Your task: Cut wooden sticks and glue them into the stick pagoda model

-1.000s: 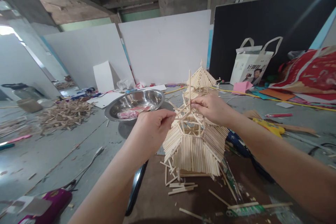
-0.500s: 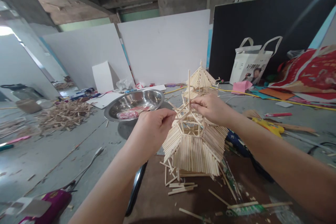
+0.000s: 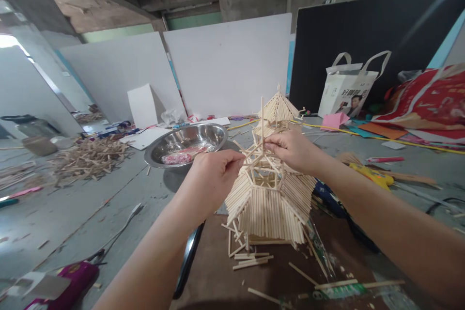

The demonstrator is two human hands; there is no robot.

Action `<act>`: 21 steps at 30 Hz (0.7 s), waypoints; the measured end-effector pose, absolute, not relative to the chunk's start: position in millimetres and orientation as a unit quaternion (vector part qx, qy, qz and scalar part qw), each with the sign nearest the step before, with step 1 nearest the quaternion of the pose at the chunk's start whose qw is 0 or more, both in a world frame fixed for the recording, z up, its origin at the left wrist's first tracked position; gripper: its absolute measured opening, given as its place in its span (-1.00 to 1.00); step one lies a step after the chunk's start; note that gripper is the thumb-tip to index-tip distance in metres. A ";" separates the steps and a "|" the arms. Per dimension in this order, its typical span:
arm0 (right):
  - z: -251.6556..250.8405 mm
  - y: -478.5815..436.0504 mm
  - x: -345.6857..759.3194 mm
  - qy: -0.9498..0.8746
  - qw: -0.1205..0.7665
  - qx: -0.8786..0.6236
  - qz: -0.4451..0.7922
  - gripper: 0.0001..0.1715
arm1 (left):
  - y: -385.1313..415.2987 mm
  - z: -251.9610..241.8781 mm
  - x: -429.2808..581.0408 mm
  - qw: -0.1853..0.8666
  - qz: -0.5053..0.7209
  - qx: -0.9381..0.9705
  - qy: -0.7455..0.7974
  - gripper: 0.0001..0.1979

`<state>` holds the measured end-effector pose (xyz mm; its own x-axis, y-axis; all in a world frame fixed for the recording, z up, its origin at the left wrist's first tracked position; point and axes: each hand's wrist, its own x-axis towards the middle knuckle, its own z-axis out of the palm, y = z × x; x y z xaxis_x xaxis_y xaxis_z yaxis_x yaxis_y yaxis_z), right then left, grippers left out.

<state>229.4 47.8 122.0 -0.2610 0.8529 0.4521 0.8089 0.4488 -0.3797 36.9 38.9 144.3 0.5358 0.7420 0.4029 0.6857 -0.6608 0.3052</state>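
A pagoda-like model point(image 3: 267, 215) built of thin wooden sticks stands in front of me, with a sloping lower roof and an open stick frame above it. My left hand point(image 3: 212, 177) is closed in a pinch on a slanting stick at the frame's left side. On the other side, my right hand point(image 3: 292, 150) pinches at the frame's top, beside an upright wooden stick point(image 3: 262, 118); its fingertips partly cover what they hold. Behind the right hand rises another stick model with a pointed roof point(image 3: 278, 104). Short loose sticks point(image 3: 252, 261) lie before the model.
A steel bowl point(image 3: 154, 147) holding wrapped items is at left, near a heap of wood pieces point(image 3: 90, 157). A purple device point(image 3: 78, 281) lies front left. At right are a yellow glue gun point(image 3: 370, 174), a white bag point(image 3: 347, 89) and a red bag point(image 3: 432, 97).
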 end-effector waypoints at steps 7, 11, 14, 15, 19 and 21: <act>122.0 48.3 229.3 -0.791 0.309 -0.527 0.040 -0.74 | 40.0 143.9 36.6 0.050 0.256 0.875 0.408 -0.77; 121.8 48.6 229.5 -0.791 0.311 -0.525 0.050 -0.75 | 40.2 143.6 37.0 0.047 0.258 0.876 0.405 -0.77; 121.9 48.4 229.5 -0.791 0.309 -0.526 0.050 -0.75 | 39.4 143.3 37.6 0.051 0.267 0.874 0.402 -0.77; 122.0 48.3 229.5 -0.791 0.308 -0.527 0.050 -0.75 | 39.1 143.2 37.8 0.053 0.272 0.873 0.401 -0.76; 122.1 48.3 229.4 -0.790 0.307 -0.528 0.054 -0.75 | 38.1 143.0 38.4 0.059 0.279 0.870 0.403 -0.76; 122.0 48.5 229.5 -0.791 0.306 -0.527 0.053 -0.75 | 38.0 143.0 38.4 0.060 0.279 0.868 0.406 -0.76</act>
